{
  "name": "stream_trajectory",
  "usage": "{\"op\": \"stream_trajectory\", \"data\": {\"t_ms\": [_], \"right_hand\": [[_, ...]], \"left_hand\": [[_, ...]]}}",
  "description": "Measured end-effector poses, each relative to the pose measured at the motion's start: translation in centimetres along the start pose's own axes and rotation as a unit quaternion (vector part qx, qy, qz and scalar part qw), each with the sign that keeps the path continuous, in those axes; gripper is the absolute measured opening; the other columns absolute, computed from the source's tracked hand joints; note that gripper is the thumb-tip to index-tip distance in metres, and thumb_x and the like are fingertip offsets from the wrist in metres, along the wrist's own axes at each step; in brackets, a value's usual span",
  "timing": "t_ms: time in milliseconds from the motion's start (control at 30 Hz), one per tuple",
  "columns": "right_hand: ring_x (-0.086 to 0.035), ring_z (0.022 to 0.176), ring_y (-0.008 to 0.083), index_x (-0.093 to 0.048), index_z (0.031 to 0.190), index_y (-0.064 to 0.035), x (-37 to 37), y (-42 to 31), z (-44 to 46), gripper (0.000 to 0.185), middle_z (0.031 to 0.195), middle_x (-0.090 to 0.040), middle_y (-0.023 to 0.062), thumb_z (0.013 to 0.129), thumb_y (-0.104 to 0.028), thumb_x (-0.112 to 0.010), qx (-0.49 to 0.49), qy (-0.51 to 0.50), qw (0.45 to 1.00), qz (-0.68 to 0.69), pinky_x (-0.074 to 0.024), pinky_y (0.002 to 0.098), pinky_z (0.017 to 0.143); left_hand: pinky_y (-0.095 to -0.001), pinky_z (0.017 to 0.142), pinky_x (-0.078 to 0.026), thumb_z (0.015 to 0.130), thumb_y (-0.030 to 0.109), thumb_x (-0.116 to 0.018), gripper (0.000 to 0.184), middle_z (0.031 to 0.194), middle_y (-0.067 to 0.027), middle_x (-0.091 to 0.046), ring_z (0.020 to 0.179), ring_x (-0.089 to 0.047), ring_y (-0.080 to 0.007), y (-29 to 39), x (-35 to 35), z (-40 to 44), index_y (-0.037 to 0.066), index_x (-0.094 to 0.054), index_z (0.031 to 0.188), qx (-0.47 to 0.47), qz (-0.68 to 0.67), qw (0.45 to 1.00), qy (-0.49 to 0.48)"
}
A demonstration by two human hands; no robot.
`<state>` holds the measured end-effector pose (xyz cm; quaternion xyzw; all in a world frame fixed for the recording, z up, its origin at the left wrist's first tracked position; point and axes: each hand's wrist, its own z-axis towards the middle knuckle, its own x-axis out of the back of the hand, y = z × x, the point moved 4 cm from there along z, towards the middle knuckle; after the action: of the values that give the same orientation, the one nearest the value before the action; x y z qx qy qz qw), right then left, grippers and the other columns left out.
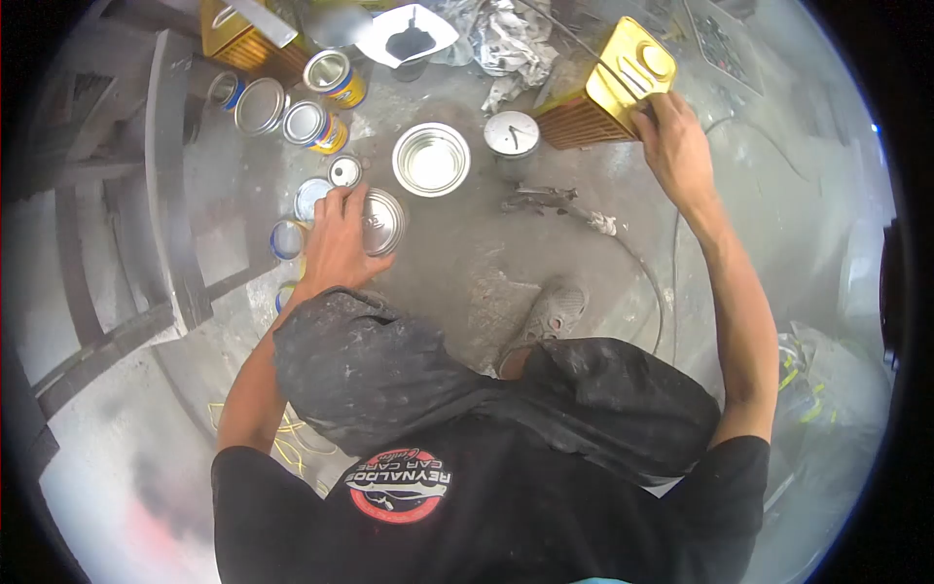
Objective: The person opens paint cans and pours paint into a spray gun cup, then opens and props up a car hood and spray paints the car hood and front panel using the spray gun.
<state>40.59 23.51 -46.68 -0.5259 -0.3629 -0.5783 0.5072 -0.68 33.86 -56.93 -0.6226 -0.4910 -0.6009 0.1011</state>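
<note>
My left hand (336,248) curls around the left side of a closed silver-lidded can (382,222), its thumb along the near edge. Just beyond those fingers stands a small round tin (344,171). My right hand (676,151) grips the near right corner of a yellow rectangular metal tin (623,83), which appears tilted. The tin has a round cap on top; my fingertips are partly hidden against its edge. Between my hands sit an open shiny metal can (431,161) and a round container with a white top and dark mark (512,134).
Several blue-and-yellow cans (331,131) stand at left. A spray gun (540,200) lies on the floor with its hose (647,277) curving right. Behind are a white dish with dark material (409,37), crumpled plastic (511,49) and another yellow tin (229,34).
</note>
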Motion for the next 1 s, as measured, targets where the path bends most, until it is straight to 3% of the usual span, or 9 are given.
{"op": "stream_trajectory", "data": {"t_ms": [100, 200, 267, 400, 700, 1000], "right_hand": [[-0.065, 0.083, 0.0414, -0.060, 0.113, -0.0039, 2.1, -3.3, -1.6, 0.027, 0.096, -0.065, 0.0187, 0.090, -0.015, -0.069, 0.043, -0.018, 0.997, 0.053, -0.0537, 0.0489, 0.071], [-0.065, 0.071, 0.0375, -0.060, 0.119, -0.0072, 4.0, -8.6, -5.3, 0.033, 0.091, -0.064, 0.0128, 0.088, -0.014, -0.070, 0.147, -0.094, 0.980, 0.093, -0.0543, 0.0450, 0.061], [-0.067, 0.072, 0.0304, -0.060, 0.123, -0.0074, 3.2, -11.2, -7.4, 0.037, 0.088, -0.061, 0.0109, 0.087, -0.011, -0.068, 0.198, -0.177, 0.962, 0.054, -0.0555, 0.0414, 0.061], [-0.065, 0.075, 0.0229, -0.057, 0.132, -0.0047, 0.4, -12.9, -9.8, 0.049, 0.093, -0.060, 0.0101, 0.084, -0.010, -0.061, 0.253, -0.251, 0.934, -0.013, -0.0560, 0.0364, 0.063], [-0.062, 0.084, 0.0221, -0.056, 0.136, -0.0068, 2.1, -14.3, -9.2, 0.051, 0.097, -0.056, 0.0080, 0.087, -0.016, -0.059, 0.300, -0.221, 0.920, -0.120, -0.0550, 0.0364, 0.066], [-0.060, 0.085, 0.0201, -0.060, 0.134, -0.0055, 3.5, -15.2, -8.7, 0.051, 0.096, -0.055, 0.0078, 0.084, -0.019, -0.061, 0.306, -0.170, 0.926, -0.142, -0.0511, 0.0334, 0.066]], "left_hand": [[-0.0485, 0.104, -0.047, 0.056, 0.028, -0.096, 0.108, 0.138, -0.0205, -0.045, 0.126, -0.046, -0.0424, -0.5, 0.5, -0.3, 0.003, -0.043, 0.147, -0.034, 0.028, 0.999, 0.014], [-0.0480, 0.109, -0.044, 0.057, 0.022, -0.097, 0.106, 0.141, -0.0180, -0.044, 0.129, -0.045, -0.0403, -0.3, 1.3, -1.2, 0.006, -0.045, 0.148, -0.017, 0.006, 1.000, -0.014], [-0.0479, 0.112, -0.042, 0.057, 0.018, -0.097, 0.105, 0.141, -0.0163, -0.044, 0.130, -0.045, -0.0387, -0.1, 1.3, -0.9, 0.007, -0.046, 0.148, -0.010, -0.008, 1.000, -0.020], [-0.0476, 0.112, -0.042, 0.057, 0.017, -0.097, 0.105, 0.141, -0.0148, -0.045, 0.130, -0.045, -0.0377, -0.4, 1.2, -0.9, 0.007, -0.046, 0.148, -0.008, -0.014, 1.000, -0.016], [-0.0473, 0.113, -0.042, 0.057, 0.020, -0.097, 0.107, 0.141, -0.0144, -0.045, 0.130, -0.045, -0.0374, -0.7, 0.9, -0.7, 0.009, -0.045, 0.150, 0.003, -0.011, 1.000, -0.027], [-0.0472, 0.112, -0.042, 0.056, 0.020, -0.097, 0.108, 0.142, -0.0135, -0.044, 0.130, -0.046, -0.0374, -0.9, 0.9, -1.0, 0.009, -0.045, 0.150, 0.000, -0.022, 1.000, -0.018]]}}
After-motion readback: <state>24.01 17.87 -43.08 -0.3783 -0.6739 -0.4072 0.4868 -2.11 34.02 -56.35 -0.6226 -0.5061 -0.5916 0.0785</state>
